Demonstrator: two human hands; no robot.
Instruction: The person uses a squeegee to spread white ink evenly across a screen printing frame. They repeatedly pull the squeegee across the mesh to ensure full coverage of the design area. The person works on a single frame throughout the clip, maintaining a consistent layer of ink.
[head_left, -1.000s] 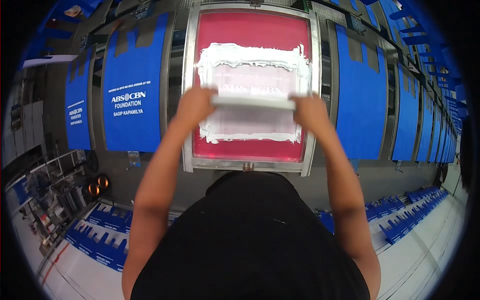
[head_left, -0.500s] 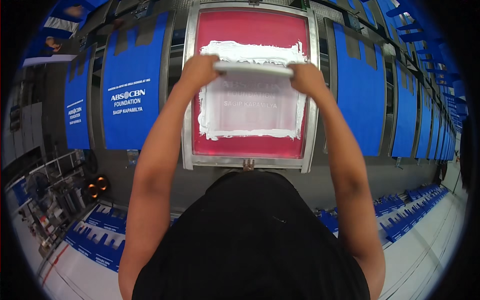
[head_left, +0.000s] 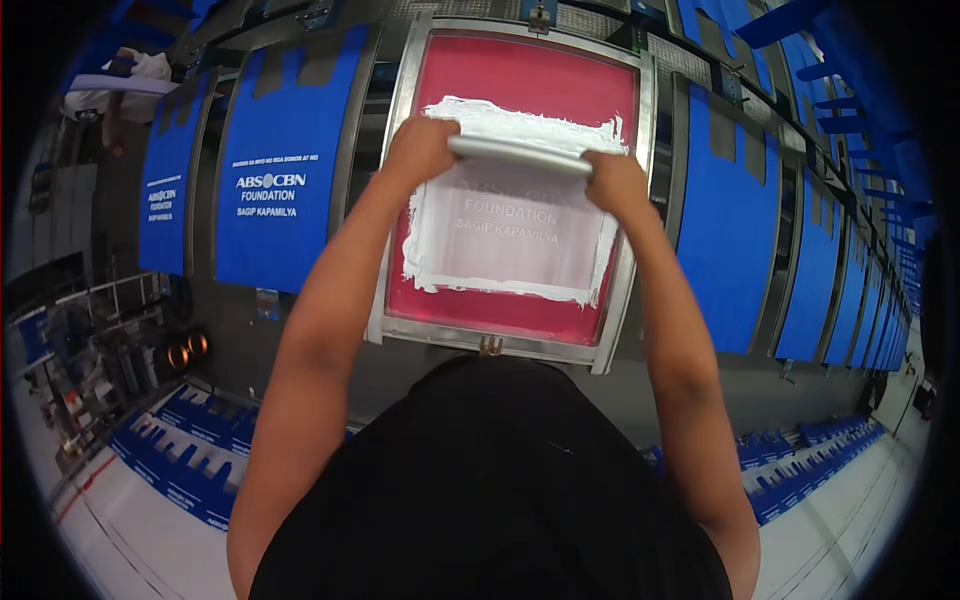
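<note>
A pale squeegee (head_left: 522,156) lies crosswise over a screen-printing frame (head_left: 406,90) in front of me. My left hand (head_left: 421,152) is closed round its left end, and my right hand (head_left: 615,184) grips the right end. White ink (head_left: 480,113) is banked on the far side of the squeegee and rings the print area in a rough band. Nearer to me, the stencil lettering (head_left: 508,212) shows through a thin whitish film. Red mesh (head_left: 525,72) surrounds the ink inside the metal rim.
Blue bag-shaped sheets lie on boards either side: a printed one (head_left: 275,190) to the left, an unprinted one (head_left: 727,225) to the right. A small clamp (head_left: 491,346) sits at the frame's near edge. Glowing orange heaters (head_left: 187,350) stand at lower left. Another person's arm (head_left: 113,125) shows far left.
My view has tilted, so the frame and boards now slant down to the right. Both hands keep their hold on the squeegee, which looks sharper than before.
</note>
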